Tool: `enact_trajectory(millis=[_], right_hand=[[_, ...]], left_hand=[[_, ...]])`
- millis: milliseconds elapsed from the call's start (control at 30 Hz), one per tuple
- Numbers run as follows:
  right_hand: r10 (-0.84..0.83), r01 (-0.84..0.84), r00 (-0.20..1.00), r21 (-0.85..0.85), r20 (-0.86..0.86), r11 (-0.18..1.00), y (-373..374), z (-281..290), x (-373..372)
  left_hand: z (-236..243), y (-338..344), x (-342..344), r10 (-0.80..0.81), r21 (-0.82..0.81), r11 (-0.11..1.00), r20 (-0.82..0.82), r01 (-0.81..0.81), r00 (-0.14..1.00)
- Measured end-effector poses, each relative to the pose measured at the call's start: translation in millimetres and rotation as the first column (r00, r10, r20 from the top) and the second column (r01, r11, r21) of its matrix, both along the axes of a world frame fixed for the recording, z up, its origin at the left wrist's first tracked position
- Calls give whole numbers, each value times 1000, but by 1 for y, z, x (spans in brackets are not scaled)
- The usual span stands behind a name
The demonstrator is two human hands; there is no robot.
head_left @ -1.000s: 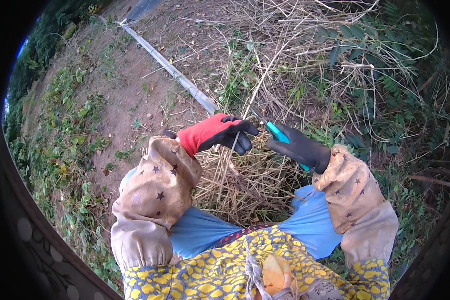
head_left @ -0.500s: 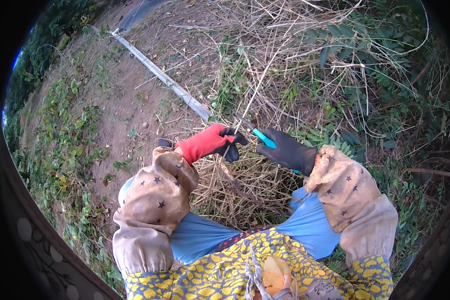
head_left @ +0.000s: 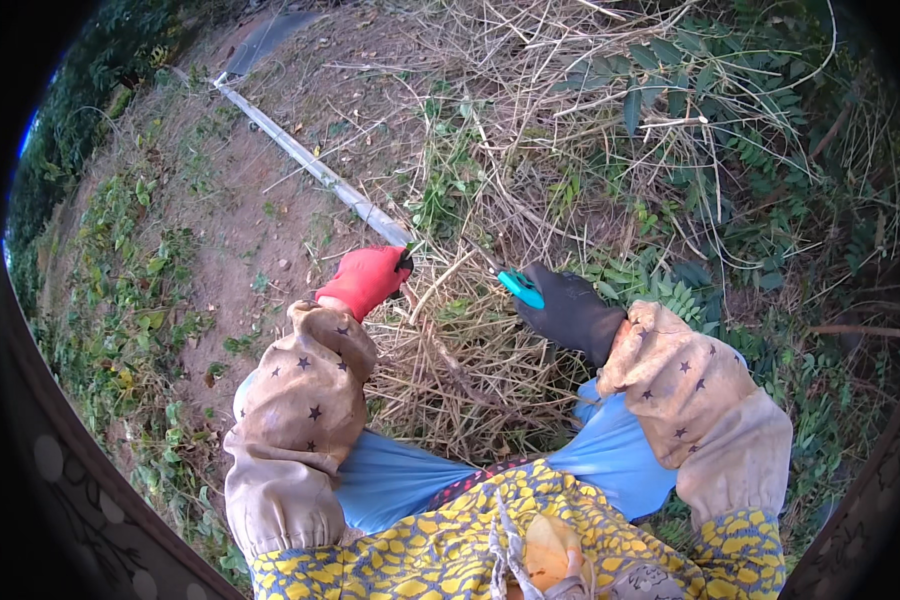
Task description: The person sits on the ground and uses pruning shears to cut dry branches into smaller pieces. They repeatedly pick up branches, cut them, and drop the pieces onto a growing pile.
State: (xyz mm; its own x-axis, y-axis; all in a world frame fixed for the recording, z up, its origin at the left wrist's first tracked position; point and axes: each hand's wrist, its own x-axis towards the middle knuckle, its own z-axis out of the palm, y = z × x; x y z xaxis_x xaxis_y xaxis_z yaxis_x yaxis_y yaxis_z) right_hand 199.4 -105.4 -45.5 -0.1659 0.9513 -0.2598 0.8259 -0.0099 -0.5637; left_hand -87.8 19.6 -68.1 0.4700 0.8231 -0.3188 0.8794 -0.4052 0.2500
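Note:
My left hand [head_left: 367,281], in a red glove with a black palm, is closed left of a pile of dry cut stalks [head_left: 470,350]. Its fingers curl away from view, so what they hold cannot be made out. A pale, thicker stalk [head_left: 438,288] lies slanting just beside it. In a black glove, my right hand [head_left: 573,310] grips pruning shears [head_left: 521,288] by their teal handles. The dark blades point up and left over the pile, and whether they are parted is too small to tell.
A long pale metal bar [head_left: 315,165] runs up-left to a dark flat panel [head_left: 270,42]. More dry stalks [head_left: 570,90] are heaped at the far side. Leafy green plants [head_left: 770,230] grow on the right and low vines [head_left: 140,270] on the left. Bare soil [head_left: 250,225] shows between.
My left hand has moved left and away from the shears, its fingers now curled. The long upright stalk between the hands is no longer there. My right hand has shifted only slightly.

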Motion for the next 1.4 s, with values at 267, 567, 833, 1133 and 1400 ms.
enact_trajectory(millis=[267, 567, 833, 1133, 1400], right_hand=[[-128, 121, 964, -47, -233, 992, -13, 33, 10], [-7, 95, 915, 198, -404, 976, -24, 63, 10], [-33, 180, 897, 295, -441, 939, -22, 63, 35], [-162, 239, 869, 109, -468, 965, -17, 69, 34], [-133, 149, 900, 5, -414, 989, 0, 38, 35]], left_hand=[[-15, 1, 25, -16, 136, 990, 260, -20, 965], [-23, 95, 174, 160, -161, 986, 898, -33, 409], [-71, 164, 264, 420, -375, 892, 894, -254, 158], [10, 63, 158, 349, -288, 937, 772, -197, 531], [65, -3, 86, 389, -408, 906, 699, -113, 600]])
